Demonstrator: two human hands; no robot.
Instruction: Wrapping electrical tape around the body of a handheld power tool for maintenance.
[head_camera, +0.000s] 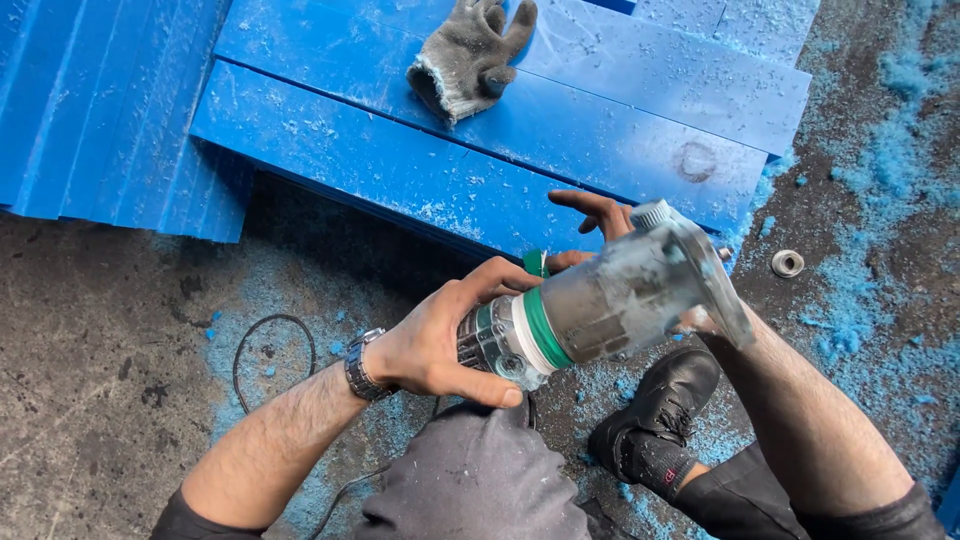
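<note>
Grip: router (600, 305) is held in both hands above the floor, over the lap.
Left hand (440, 340): fingers are wrapped tight around the rear of the motor body, thumb along the underside; a watch (362, 368) is worn on that wrist.
Right hand (600, 225): mostly hidden behind the tool's front; fingers are seen spread past it, so whether it clamps the tool cannot be told.
Router: tilted, base plate up and to the right; grey dusty housing, green ring, clear ribbed section.
Sheets (480, 130): blue, stacked just beyond the tool, dusted with shavings.
Glove (470, 55): grey, laid on the sheets.
Floor: blue shavings (870, 270), a small metal ring (788, 263), a black cord (270, 350).
Shoe (655, 410): black, below the tool.
</note>
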